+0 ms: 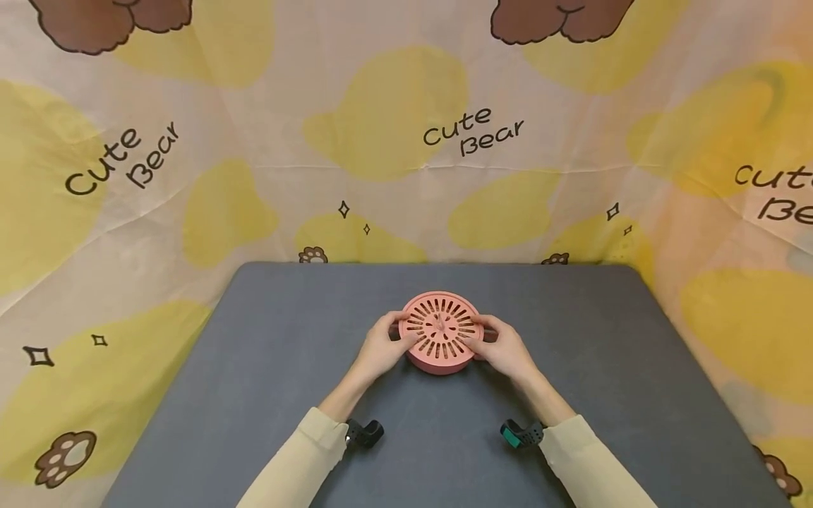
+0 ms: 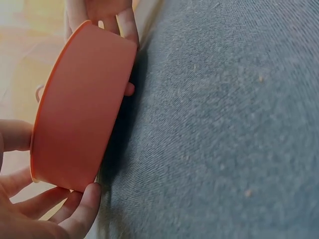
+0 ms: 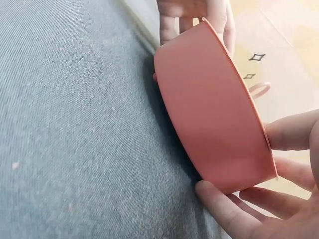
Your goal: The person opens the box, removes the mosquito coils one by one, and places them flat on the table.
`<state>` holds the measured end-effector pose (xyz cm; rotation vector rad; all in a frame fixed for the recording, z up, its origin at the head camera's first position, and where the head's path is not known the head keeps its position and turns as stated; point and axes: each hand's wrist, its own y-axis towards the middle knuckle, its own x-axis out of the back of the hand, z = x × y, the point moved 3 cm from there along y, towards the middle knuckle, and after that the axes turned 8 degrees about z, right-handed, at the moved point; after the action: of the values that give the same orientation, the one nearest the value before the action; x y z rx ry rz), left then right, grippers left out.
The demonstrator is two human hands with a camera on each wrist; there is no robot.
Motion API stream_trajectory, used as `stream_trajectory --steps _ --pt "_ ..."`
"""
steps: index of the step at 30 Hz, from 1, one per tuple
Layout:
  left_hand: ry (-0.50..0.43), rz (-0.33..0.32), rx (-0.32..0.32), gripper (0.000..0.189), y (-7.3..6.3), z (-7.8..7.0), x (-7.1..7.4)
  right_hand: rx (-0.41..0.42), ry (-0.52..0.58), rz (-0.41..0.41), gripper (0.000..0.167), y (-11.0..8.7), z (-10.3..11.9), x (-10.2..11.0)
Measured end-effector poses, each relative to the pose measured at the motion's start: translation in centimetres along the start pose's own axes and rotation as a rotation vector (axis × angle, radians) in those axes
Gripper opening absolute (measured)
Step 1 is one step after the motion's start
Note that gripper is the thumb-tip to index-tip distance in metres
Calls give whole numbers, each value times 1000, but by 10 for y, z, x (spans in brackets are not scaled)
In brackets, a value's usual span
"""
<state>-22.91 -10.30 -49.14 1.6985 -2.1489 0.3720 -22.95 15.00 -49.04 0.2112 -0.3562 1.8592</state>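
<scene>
A round pink mosquito coil holder with a slotted lid is held between both hands over the table. Its lid has a small ring at the centre. The left hand grips the left side, thumb on the lid's edge and fingers round the wall. On the right side, the right hand grips it the same way. Both wrist views show the smooth side wall and fingertips by its lower edge. A small round foot sticks out below. Whether the base touches the table cannot be told; its inside is hidden.
A grey cloth-covered table spreads around the hands. Behind it and at both sides hangs a patterned curtain with yellow patches and lettering. Each wrist wears a dark band, the left band and the right band.
</scene>
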Motion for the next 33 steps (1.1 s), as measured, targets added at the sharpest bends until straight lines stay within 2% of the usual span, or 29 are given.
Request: stream_trajectory --steps 12,19,23,27,33 --pt "9 37 18 48 2 0 -3 5 -106 -12 57 -3 2 4" --pt "44 51 33 48 3 2 -3 38 -281 20 57 -5 9 10" --pt "44 65 14 49 5 2 -4 58 -337 -7 51 -8 18 19" --pt "49 62 0 48 9 4 -3 92 -366 -65 44 -10 27 24" --pt "59 59 -1 48 9 5 -2 194 -313 -93 38 -8 39 18"
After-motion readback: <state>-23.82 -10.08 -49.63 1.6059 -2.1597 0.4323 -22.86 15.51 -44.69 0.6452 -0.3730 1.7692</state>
